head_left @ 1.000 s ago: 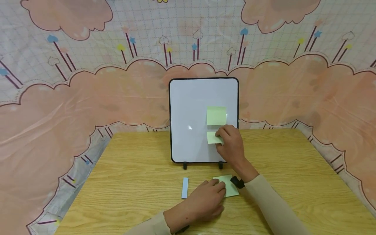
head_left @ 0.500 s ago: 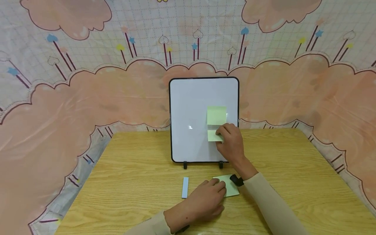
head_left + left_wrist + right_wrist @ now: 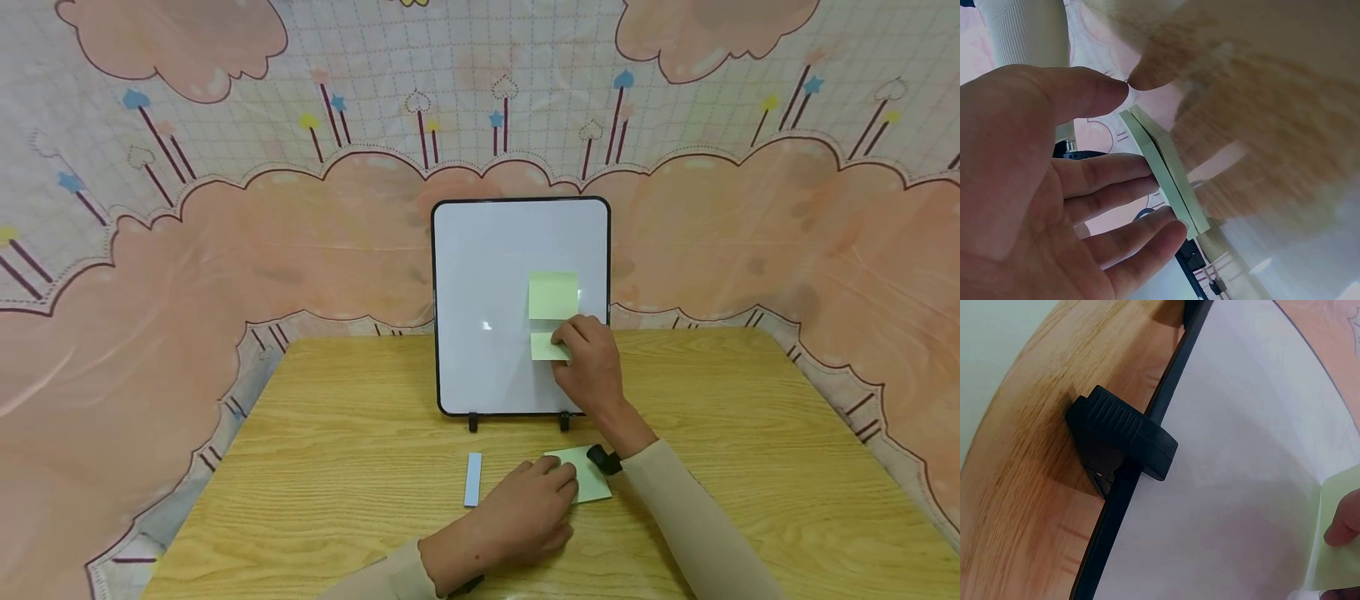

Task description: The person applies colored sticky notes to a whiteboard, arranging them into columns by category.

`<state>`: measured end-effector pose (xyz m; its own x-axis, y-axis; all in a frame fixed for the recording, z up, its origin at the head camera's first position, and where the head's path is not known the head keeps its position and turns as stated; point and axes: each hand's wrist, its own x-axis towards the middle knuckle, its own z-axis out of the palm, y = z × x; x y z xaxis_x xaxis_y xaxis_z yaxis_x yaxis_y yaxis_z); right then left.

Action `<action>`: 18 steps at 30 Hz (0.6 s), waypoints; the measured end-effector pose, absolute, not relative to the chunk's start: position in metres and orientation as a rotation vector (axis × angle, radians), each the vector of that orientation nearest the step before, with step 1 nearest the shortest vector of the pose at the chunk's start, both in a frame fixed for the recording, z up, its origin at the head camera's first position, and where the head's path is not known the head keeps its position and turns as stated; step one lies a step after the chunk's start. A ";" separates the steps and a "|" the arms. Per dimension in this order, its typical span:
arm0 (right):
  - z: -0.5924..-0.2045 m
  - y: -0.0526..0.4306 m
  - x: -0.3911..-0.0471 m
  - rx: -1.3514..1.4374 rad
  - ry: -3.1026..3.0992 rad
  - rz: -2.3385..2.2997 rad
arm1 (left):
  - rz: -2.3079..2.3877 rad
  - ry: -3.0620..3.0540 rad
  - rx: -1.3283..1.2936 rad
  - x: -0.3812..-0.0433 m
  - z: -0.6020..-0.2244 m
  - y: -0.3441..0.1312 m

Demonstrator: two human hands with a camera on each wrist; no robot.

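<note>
My right hand (image 3: pixel 588 367) pinches a pale green sticky note (image 3: pixel 542 347) against the lower right of the whiteboard (image 3: pixel 487 250). In the right wrist view, fingertips overlap the same sticky note, its left edge close to the white surface. Just above it, a second green sticky note (image 3: pixel 552 296) hangs flat on the board. My left hand (image 3: pixel 525 508) rests on the tabletop, fingertips on the left part of a green sticky note pad (image 3: pixel 592 479). From the left wrist, its fingers reach loosely to the pad (image 3: pixel 1163 169), while the thumb stands apart from it.
Two black clip feet (image 3: pixel 472 422) support the whiteboard on the wooden table (image 3: pixel 360 417). A narrow light-blue strip (image 3: pixel 472 479) lies left of the pad, near my left wrist. Patterned cloth (image 3: pixel 337 250) hangs behind the table.
My right hand has shifted slightly up with its sticky note, nearer the note above, and has held almost still since half a second ago. The left hand has stayed in place.
</note>
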<state>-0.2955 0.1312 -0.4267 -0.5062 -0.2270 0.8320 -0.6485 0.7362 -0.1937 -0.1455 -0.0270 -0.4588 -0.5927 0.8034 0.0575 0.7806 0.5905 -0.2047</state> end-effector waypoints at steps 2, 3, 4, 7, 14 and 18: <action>-0.426 0.131 -0.295 0.663 -2.082 0.625 | 0.239 -2.671 -1.338 -0.145 -0.459 -0.027; -0.426 0.131 -0.295 0.662 -2.082 0.624 | 0.235 -2.673 -1.339 -0.145 -0.459 -0.027; -0.426 0.131 -0.295 0.661 -2.084 0.622 | 0.229 -2.676 -1.341 -0.145 -0.459 -0.027; -0.427 0.130 -0.295 0.661 -2.094 0.620 | 0.214 -2.686 -1.349 -0.146 -0.459 -0.027; -0.428 0.130 -0.296 0.669 -2.092 0.625 | 0.206 -2.696 -1.354 -0.146 -0.459 -0.028; -0.428 0.130 -0.296 0.672 -2.089 0.620 | 0.204 -2.693 -1.353 -0.147 -0.458 -0.028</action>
